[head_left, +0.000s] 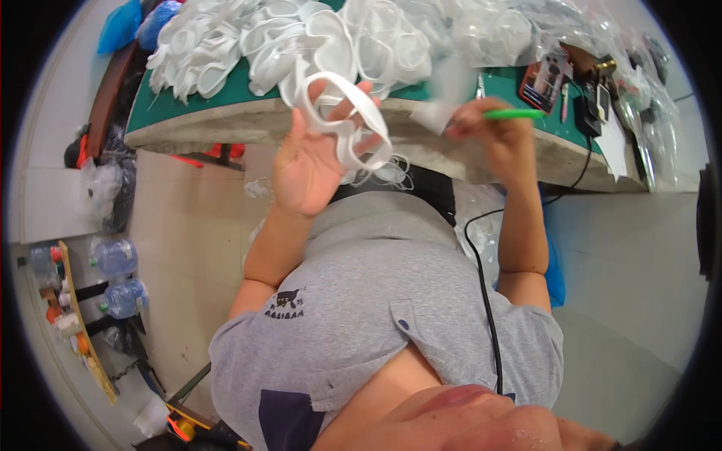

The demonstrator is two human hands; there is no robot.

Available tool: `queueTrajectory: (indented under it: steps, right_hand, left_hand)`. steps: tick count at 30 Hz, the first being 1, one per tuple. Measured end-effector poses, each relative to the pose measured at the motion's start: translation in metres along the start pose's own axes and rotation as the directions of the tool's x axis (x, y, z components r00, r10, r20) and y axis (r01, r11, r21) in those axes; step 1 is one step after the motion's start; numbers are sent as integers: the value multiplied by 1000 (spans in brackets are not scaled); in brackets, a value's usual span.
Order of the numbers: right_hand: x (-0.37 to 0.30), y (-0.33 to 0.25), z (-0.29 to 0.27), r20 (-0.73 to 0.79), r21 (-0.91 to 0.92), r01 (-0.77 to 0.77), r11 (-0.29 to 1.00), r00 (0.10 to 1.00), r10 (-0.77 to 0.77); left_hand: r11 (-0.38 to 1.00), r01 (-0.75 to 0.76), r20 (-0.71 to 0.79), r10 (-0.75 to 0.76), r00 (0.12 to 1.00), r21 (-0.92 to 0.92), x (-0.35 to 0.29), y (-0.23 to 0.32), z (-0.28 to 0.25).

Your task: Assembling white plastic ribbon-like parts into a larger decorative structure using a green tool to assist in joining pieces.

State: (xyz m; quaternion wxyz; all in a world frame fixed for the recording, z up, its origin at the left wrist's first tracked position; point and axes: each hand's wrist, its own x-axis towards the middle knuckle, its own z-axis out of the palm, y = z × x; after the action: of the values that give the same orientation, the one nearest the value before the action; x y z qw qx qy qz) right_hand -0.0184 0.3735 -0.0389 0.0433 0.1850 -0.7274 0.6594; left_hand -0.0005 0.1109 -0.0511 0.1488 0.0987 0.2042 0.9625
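My left hand (307,169) is held palm up in front of the table edge, fingers spread. Across those fingers hangs a white goggle-shaped frame (351,154), soft-looking, with a dip for the nose. To its right my right hand (500,139), smeared by motion, is closed around a slim bright green stick-like tool (517,114); its working end is hidden. A blurred whitish, see-through piece (444,90) is by the right fingertips; I cannot tell if they touch it. Behind the left hand lies a heap of similar white frames (331,45).
The green-topped table (233,96) has a pale curved front edge. On its right are a phone (544,81), a pink pen (564,104), a black adapter (588,116) and clear plastic bags (662,143). A black cable (477,259) runs down across my shirt.
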Motion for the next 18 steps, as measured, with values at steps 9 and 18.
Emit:
queueTrajectory:
  steps: [9, 18]
  right_hand:
    - [2, -2, 45, 98, 130, -82, 988, 993, 70]
    - [1, 4, 62, 189, 494, -263, 829, 963, 193]
  left_hand:
    - [999, 22, 113, -18, 993, -28, -1, 5, 8]
    - [967, -75, 197, 26, 980, 244, -13, -10, 21]
